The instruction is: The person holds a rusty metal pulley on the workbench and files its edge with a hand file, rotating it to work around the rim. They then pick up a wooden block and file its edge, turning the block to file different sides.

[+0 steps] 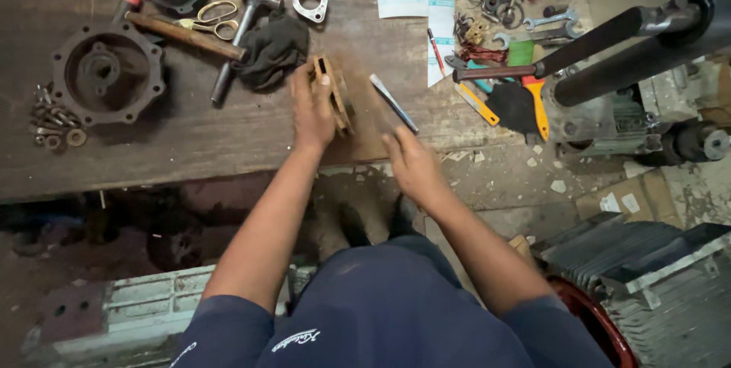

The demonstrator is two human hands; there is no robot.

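two hands working: your left hand (312, 113) is pinning the small rusty-brown slotted block (333, 92) on the worn wooden counter (190, 139), your right hand (409, 161) gripping a thin flat metal blade (394, 103); next, you're needing careful alignment with the slot.

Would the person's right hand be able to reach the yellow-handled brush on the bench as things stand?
Probably yes: the right hand, holding a flat blade, has bare bench between it and the yellow-handled brush; the blade would need putting down first.
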